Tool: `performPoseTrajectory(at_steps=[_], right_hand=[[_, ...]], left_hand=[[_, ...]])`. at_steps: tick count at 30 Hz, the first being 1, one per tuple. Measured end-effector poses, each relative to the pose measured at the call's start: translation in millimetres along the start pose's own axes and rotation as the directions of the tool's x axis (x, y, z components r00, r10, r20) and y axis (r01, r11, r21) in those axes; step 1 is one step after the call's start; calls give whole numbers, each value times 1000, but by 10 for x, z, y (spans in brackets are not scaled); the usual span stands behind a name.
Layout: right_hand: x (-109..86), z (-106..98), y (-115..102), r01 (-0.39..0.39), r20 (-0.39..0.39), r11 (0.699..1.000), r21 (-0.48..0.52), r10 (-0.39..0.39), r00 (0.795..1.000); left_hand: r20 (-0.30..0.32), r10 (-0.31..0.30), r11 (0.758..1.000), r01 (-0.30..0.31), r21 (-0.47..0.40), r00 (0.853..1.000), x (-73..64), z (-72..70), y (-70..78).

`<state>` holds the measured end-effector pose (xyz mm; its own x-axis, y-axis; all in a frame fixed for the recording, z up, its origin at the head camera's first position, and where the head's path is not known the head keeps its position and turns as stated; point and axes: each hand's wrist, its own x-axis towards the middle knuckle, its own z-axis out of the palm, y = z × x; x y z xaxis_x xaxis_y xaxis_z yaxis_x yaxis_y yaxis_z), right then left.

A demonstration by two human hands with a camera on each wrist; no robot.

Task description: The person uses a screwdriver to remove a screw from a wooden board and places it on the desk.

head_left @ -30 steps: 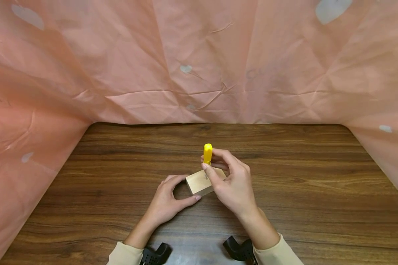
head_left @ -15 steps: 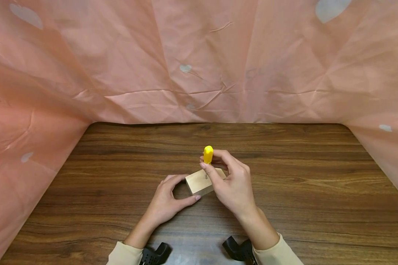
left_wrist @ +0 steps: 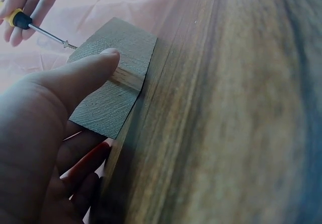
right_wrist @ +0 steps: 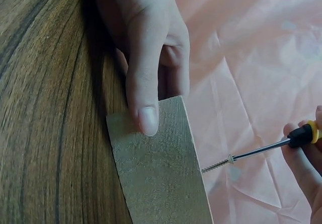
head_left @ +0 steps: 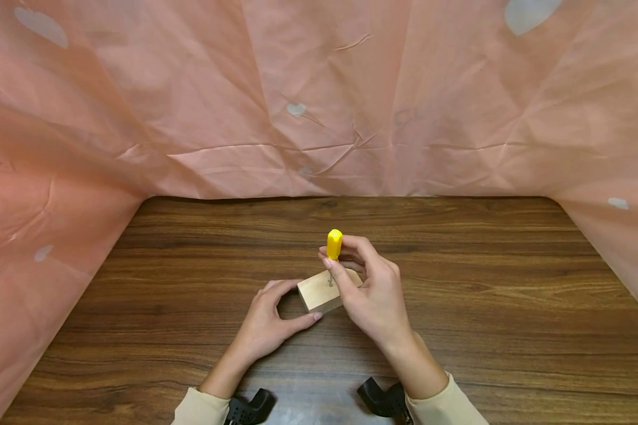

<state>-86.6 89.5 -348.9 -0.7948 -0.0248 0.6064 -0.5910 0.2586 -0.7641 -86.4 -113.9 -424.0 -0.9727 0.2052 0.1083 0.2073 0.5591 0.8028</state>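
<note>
Gripping end of wooden block [head_left: 317, 291] in left hand [head_left: 266, 326], pinching yellow-handled screwdriver [head_left: 334, 243] in right hand [head_left: 376, 301] against screw [right_wrist: 217, 166], well inside side edges of woodgrain tabletop [head_left: 484, 277]

Screwdriver [head_left: 334, 244]: yellow handle, black collar [right_wrist: 301, 136], silver shaft [right_wrist: 261, 149]. Screw [right_wrist: 216, 165] silver-grey. Block [head_left: 316, 290] pale tan — fine grain. Table [head_left: 484, 295] dark brown, streaked wood grain. Cloth [head_left: 191, 88] pink — whitish hearts [head_left: 296, 110]. Sleeves [head_left: 203, 407] cream.

Your left hand [left_wrist: 45, 110] grips the block [left_wrist: 123, 45].
Your right hand [left_wrist: 45, 5] holds the screwdriver [left_wrist: 46, 33], its tip at the screw [left_wrist: 69, 45].
</note>
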Motion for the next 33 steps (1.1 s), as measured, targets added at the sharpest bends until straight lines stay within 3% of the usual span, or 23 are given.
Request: performPoseTrajectory(at_steps=[9,16,21,33], right_hand=[[0,15,-22,-35,12,999,-25,35,999],[-2,28,-6,29,-41,993,-112,-34,999],[8,19,9,73,-45,989,-129,-79,996],[1,1,-13,53,-10,989,-136,-55,998]], left_hand=[[0,-11,1000,11,0,1000,0,1,-6],[-23,30,1000,-29,10,999,6,16,-19],[-18,25,1000,-24,15,1000,17,18,-17],[-13,19,1000,-19,11,1000,7,4,-17]])
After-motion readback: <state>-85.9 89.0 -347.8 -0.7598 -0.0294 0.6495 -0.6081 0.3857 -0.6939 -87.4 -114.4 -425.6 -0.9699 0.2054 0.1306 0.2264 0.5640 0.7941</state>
